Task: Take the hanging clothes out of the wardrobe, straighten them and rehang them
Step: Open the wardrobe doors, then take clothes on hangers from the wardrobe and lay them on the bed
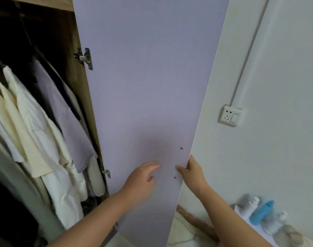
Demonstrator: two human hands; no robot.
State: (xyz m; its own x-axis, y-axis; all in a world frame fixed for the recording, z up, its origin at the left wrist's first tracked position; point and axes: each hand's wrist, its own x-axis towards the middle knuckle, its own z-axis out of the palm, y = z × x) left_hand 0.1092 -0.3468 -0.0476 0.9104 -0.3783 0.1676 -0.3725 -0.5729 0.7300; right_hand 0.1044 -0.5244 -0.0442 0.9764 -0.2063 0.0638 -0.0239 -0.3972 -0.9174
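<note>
Both hands (143, 177) at door (148, 77) edge

You see a plain pale lilac wardrobe door (143, 86), cream shirts (36, 131) and a lavender shirt (68, 122) left of your grip, and a blue bottle (262, 212) to its right.

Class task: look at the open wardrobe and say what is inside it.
Inside the wardrobe hang cream shirts, a lilac shirt and darker garments behind. The rail and hangers are lost in shadow; the left part is out of frame.
</note>
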